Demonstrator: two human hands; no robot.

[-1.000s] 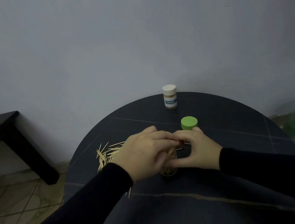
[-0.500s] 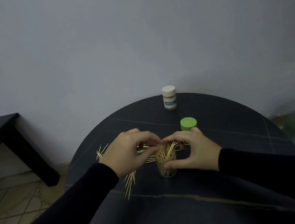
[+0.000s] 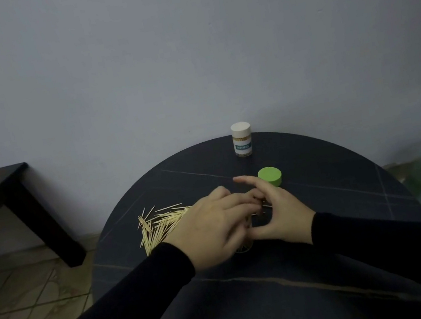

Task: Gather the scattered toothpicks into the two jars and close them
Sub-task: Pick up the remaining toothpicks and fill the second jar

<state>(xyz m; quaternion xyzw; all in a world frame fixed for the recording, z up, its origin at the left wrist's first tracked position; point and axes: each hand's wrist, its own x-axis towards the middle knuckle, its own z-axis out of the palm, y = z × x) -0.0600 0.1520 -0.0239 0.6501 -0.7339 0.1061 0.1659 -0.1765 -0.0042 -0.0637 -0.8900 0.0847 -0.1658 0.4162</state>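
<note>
Capped jar (image 3: pixel 242 139), beyond green lid (image 3: pixel 270 176): done. I judge second jar (image 3: pixel 245 247) unfinished; toothpicks (image 3: pixel 159 226) lie left of lid. Left hand (image 3: pixel 215 227) curled over jar, contents unclear; right hand (image 3: pixel 277 210) grips jar.

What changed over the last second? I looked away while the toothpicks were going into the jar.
The left hand drew back toward the loose toothpicks, then returned over the open jar, hiding its mouth. The right hand stayed around the jar, its forefinger now lifted. The green lid and the closed jar stayed put.
</note>
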